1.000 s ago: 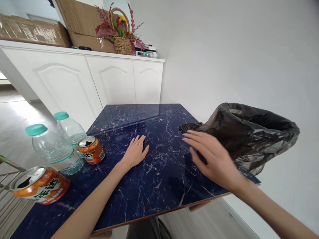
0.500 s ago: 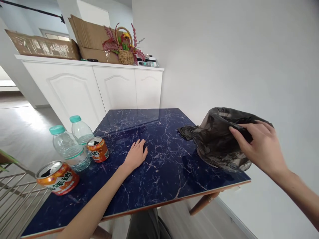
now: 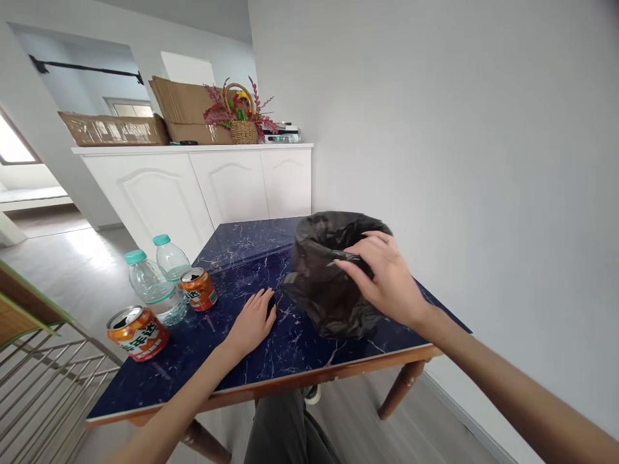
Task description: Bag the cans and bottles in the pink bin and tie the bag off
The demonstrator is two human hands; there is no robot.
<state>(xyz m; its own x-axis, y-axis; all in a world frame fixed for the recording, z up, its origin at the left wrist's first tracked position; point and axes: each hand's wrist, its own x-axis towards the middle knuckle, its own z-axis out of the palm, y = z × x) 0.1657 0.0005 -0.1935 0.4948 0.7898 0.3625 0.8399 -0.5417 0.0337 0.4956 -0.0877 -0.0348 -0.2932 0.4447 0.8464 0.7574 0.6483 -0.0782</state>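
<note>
Blue marbled table (image 3: 285,351) beside pale wall (image 3: 459,161)

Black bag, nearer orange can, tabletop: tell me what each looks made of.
Black bag: probably thin plastic film with a slight sheen, judging by its soft crinkles.
Nearer orange can: likely metal, printed and smooth, with a bare silvery rim.
Tabletop: glossy dark blue, white marble-like veins; stone, tile or printed sheet, the look leaves open.

Pale walls (image 3: 459,129), a long white cabinet (image 3: 236,187), glossy grey floor (image 3: 89,264) — a bright window (image 3: 15,143) at far left
</note>
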